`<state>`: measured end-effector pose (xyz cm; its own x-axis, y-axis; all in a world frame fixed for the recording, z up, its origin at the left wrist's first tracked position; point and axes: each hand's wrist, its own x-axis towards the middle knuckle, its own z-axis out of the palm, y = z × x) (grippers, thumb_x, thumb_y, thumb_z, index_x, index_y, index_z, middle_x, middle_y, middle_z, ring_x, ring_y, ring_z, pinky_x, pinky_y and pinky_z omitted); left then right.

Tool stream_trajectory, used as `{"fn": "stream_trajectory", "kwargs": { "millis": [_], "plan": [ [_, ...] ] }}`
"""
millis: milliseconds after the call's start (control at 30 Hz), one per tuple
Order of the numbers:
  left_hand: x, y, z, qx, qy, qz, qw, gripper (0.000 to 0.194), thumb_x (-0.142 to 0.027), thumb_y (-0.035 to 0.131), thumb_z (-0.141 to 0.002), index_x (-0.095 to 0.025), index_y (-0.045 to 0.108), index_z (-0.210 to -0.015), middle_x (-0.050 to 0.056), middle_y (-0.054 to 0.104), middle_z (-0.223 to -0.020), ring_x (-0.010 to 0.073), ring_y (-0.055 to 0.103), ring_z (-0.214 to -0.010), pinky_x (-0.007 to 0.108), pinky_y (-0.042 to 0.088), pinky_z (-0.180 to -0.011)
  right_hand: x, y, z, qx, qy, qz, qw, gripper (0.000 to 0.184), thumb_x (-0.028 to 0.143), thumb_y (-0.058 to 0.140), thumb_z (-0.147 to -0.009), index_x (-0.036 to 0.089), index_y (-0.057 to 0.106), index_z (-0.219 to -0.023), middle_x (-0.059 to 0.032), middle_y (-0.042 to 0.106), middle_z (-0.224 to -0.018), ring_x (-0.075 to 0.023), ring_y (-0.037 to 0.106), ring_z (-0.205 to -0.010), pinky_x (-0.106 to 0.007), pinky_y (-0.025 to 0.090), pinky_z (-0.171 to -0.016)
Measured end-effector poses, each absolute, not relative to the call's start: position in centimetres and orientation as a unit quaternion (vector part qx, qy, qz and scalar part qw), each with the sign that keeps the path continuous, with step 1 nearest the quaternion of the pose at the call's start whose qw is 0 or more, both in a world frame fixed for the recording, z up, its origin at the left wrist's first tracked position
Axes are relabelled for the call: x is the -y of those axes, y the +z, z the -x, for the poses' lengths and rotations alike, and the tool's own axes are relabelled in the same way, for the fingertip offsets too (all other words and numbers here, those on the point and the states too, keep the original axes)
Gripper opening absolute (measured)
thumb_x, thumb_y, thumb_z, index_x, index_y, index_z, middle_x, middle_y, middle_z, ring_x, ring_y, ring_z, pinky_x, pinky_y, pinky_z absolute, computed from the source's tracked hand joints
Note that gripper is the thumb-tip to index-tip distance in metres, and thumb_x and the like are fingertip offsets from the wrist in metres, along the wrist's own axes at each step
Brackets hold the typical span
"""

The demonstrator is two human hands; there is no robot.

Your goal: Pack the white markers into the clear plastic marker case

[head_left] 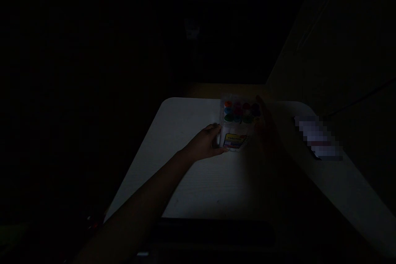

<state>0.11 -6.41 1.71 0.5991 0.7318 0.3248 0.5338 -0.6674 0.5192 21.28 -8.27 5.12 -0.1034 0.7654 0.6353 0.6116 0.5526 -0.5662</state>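
Since the light was so low, we only got a partial read. We had the clear plastic box (235, 129) over the far part of the white table (148, 156), near its back edge. Couldn't tell if its base rested on the tabletop or hung slightly above.

Our left hand (206, 142) had the box by its left side: thumb at the lower corner, fingers higher up the edge, a fairly narrow hold on the plastic. Our right hand (265, 126) was at the right side, nearly lost in shadow. Fingers pointed up along that edge, but contact and grip we couldn't confirm.

The coloured caps (238, 112) sat in rows in the upper part of the box: orange, blue and green on the left, reds, darker tones and more green further right. Below them, the yellow and dark label (235, 140) faced us; its print was too dim to read.

Progress, our judgement: box was located and gripped on at least one side, caps lined up inside. Neither hand had a cap pinched that we could see, so we'd call it early or between steps. Lid open or closed: not resolvable, so what was left we couldn't pin down.

Off to the right, the phone (318, 138) lay on the table, blurred into blocks, well apart from the box.
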Motion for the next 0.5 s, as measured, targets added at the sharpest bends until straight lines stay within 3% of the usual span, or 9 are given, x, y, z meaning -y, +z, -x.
{"fn": "stream_trajectory", "kwargs": {
  "millis": [267,500],
  "plan": [
    [6.4,1.6,-0.1,-0.365,0.274,-0.87,0.186,0.061,-0.044,0.071,-0.068,-0.013,0.049,-0.116,0.015,0.058,-0.114,0.0296,0.054,-0.109,0.043,0.049,-0.09,9.3,6.4,-20.9,0.716,0.047,0.49,0.495,0.065,0.055,0.036,-0.087,0.022,0.029,-0.143,-0.0134,0.051,-0.113,-0.0275,0.051,-0.108,-0.047,0.045,-0.091],
    [6.3,1.5,0.0,-0.372,0.27,-0.867,0.192,0.062,-0.042,0.071,-0.068,-0.01,0.05,-0.117,0.016,0.057,-0.112,0.0306,0.054,-0.108,0.045,0.048,-0.09,10.2,8.2,-20.5,0.737,0.006,0.442,0.511,0.049,0.048,0.039,-0.089,0.024,0.047,-0.131,-0.0107,0.046,-0.132,-0.0251,0.042,-0.125,-0.046,0.036,-0.105]
  ]
}}
